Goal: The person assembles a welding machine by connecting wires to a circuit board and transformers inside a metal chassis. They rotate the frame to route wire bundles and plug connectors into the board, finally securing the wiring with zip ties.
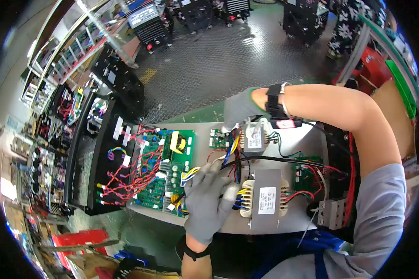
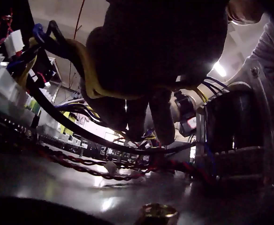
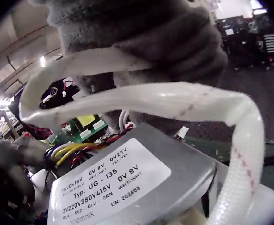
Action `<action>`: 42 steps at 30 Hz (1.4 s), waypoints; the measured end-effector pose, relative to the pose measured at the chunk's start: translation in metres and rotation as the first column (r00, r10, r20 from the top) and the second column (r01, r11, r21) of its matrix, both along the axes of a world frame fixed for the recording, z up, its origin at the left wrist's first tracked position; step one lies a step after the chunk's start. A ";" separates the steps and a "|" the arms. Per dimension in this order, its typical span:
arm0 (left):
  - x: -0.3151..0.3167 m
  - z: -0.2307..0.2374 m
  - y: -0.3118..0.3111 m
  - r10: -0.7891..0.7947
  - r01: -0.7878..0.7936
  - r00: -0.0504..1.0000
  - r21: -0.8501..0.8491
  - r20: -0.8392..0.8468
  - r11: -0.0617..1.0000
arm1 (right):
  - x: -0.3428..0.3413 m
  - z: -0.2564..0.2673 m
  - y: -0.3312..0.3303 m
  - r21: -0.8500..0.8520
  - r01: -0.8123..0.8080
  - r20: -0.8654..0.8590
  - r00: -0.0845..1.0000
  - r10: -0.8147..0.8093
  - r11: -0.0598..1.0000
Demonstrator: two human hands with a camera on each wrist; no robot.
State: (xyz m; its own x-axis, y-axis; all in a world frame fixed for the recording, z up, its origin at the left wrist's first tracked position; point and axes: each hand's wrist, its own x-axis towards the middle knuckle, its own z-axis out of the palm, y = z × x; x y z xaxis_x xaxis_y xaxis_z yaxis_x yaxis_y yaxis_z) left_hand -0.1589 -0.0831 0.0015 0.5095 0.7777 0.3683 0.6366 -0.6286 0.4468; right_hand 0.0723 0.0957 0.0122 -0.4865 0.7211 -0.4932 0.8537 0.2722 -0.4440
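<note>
My gloved left hand [image 1: 207,200] lies over a bundle of wires [image 1: 195,173] between the large circuit board [image 1: 149,197] and the large transformer [image 1: 267,186]. Its fingers reach forward, fairly straight, and touch the wires; yellow and black wires [image 2: 92,84] pass beneath the palm. My gloved right hand [image 1: 241,109] bends down at the far edge, beside the small transformer [image 1: 254,139] and a small green board [image 1: 219,138]. In the right wrist view its curled fingers meet thin white wires [image 3: 123,120], their tips partly hidden. A white woven sleeve [image 3: 174,98] loops in front of that hand.
Red twisted wires [image 1: 118,179] run from the board to the black front panel [image 1: 91,153]. A black cable [image 1: 274,160] crosses above the metal base plate [image 1: 233,225]. Another green board [image 1: 307,174] and a metal block [image 1: 331,214] are on the right. Black cabinets [image 1: 149,25] stand on the floor behind.
</note>
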 end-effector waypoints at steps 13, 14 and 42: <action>0.003 0.001 0.009 0.035 -0.037 0.999 0.046 0.041 0.998 | -0.019 -0.001 -0.006 0.024 0.019 0.001 1.000 -0.019 1.000; 0.002 -0.001 0.010 0.040 -0.043 0.998 0.061 0.056 0.997 | -0.015 -0.013 0.004 0.023 -0.035 -0.013 0.999 0.036 0.999; 0.072 0.014 -0.028 -0.092 0.068 0.970 0.112 0.225 0.991 | -0.022 0.080 -0.014 0.252 0.165 -0.187 0.975 -0.120 0.954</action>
